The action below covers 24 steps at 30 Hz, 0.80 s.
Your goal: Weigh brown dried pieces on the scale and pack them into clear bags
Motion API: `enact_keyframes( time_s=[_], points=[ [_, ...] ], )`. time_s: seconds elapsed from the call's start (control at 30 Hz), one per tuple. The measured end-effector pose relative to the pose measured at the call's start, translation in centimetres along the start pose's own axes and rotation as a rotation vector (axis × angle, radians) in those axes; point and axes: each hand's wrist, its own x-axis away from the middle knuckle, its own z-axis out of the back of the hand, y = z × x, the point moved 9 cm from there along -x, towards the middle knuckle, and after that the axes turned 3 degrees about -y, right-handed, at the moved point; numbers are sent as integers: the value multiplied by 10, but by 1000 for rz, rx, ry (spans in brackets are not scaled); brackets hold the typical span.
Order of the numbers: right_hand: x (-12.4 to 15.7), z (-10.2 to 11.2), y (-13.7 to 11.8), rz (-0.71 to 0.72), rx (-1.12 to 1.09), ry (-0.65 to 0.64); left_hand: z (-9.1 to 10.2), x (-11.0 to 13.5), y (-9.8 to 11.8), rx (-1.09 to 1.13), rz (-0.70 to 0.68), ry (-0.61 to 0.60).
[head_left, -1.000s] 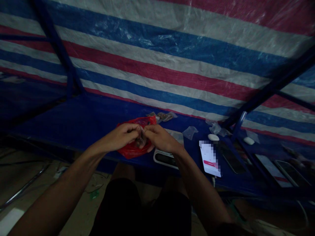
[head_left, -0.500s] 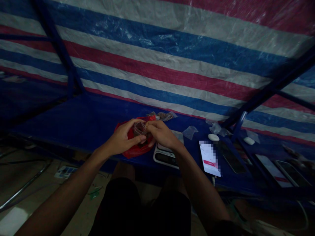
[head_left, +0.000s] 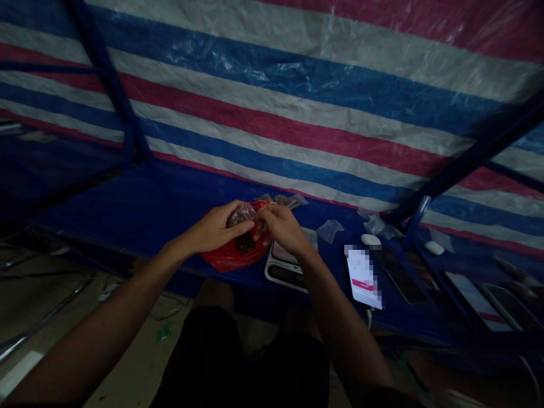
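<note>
A small clear plastic pouch (head_left: pixel 243 214), crinkled and glinting, with something dark inside that the dim light hides, is held in the air just above a red bag (head_left: pixel 229 259) at the front edge of the blue bench (head_left: pixel 140 209). The left hand (head_left: pixel 215 229) pinches the pouch between thumb and curled fingers, while the right hand (head_left: pixel 283 226) grips its other end, knuckles up; the two hands meet fingertip to fingertip, forearms stretched forward from the lap. The red bag is thin, rumpled film. Just beside it, under the right wrist, lies a flat white scale (head_left: pixel 289 271), and further right a lit phone (head_left: pixel 363 277). More small clear pouches (head_left: pixel 287 200) lie behind the hands, near a woven tarp (head_left: pixel 272 102) striped blue, red and white.
</note>
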Motion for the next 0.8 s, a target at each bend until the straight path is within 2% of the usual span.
enact_keyframes(
  time_s=[0.1, 0.23, 0.37, 0.5, 0.63, 0.8],
  points=[
    [5, 13, 3, 22, 13, 27, 6, -8, -4, -241, 34, -156],
    [11, 31, 6, 42, 41, 54, 10, -20, -7, -721, 96, -371],
    [12, 34, 5, 108, 61, 25, 3, -32, 4, -1014, 87, -498],
    [12, 32, 6, 150, 75, 2, -7, -41, 13, -1047, 30, -510],
    [13, 32, 8, 158, 81, 8, -13, -46, 11, -1000, -38, -501],
    [13, 36, 11, 138, 88, 3, -10, -49, 11, -981, -105, -459]
  ],
)
